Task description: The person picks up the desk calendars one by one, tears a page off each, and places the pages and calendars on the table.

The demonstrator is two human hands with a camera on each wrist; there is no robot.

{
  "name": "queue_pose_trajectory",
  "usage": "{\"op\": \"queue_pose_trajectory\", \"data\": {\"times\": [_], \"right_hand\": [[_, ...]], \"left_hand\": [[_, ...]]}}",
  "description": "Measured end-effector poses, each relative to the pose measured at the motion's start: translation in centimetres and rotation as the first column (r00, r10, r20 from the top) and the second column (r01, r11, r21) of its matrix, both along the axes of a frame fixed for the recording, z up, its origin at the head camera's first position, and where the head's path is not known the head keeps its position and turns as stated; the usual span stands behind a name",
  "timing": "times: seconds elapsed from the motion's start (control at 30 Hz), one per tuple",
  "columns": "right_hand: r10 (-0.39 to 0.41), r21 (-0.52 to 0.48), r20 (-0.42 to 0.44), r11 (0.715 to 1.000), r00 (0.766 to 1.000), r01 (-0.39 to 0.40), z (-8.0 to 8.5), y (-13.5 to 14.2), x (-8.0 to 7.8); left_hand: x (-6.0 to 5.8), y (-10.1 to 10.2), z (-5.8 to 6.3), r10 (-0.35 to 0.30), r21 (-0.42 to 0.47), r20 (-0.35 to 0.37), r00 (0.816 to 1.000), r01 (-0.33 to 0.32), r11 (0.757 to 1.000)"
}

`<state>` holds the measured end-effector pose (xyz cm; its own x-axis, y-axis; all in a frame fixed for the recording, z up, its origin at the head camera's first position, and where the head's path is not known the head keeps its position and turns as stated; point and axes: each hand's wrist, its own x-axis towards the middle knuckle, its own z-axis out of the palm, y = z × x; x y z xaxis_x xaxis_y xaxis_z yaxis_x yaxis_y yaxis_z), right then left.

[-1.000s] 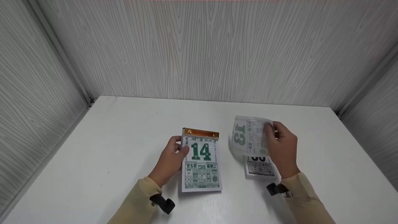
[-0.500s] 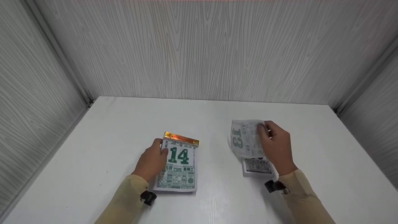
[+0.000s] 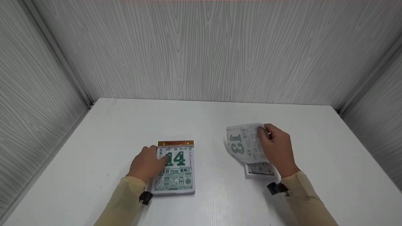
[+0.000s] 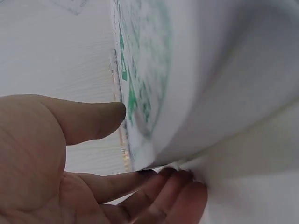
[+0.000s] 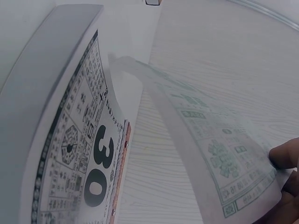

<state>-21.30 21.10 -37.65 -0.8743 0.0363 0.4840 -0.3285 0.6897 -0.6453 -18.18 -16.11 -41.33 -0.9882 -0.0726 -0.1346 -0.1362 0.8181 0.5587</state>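
A tear-off calendar showing a green 14 under a copper-coloured top strip lies on the left-centre of the table. My left hand holds its left edge, thumb on the front. In the left wrist view the other fingers are at the pad's edge, tips partly hidden. A loose thin page with a green 13, turned sideways, is pinched at its right edge by my right hand. Below that page sits a second, smaller calendar, mostly covered; the right wrist view shows its black 30.
Both calendars rest on a white table. A wood-grain back panel rises behind it, with side panels at left and right. Each wrist wears a black strap-on piece.
My left hand has carried the 14 calendar leftward and lowered it flat onto the table. My right hand, with the 13 page, has shifted slightly left; the second calendar stays in place.
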Motion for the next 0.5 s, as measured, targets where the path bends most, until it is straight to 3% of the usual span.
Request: {"op": "queue_pose_trajectory", "data": {"times": [0.23, 0.4, 0.5], "right_hand": [[0.003, 0.023, 0.022, 1.000, 1.000, -0.004, -0.3, 0.1, 0.0], [0.009, 0.037, 0.042, 0.999, 0.999, -0.010, -0.4, 0.2, 0.1], [0.020, 0.040, 0.045, 0.999, 0.999, -0.022, -0.4, 0.1, 0.2]], "left_hand": [[1.7, 3.6, 0.8, -0.026, -0.147, -0.137, 0.990, 0.006, 0.989], [3.3, 6.9, 0.7, -0.139, -0.235, -0.065, 0.988, 0.121, 0.964], [3.9, 7.9, 0.4, -0.166, -0.285, -0.017, 0.986, 0.154, 0.946]]}}
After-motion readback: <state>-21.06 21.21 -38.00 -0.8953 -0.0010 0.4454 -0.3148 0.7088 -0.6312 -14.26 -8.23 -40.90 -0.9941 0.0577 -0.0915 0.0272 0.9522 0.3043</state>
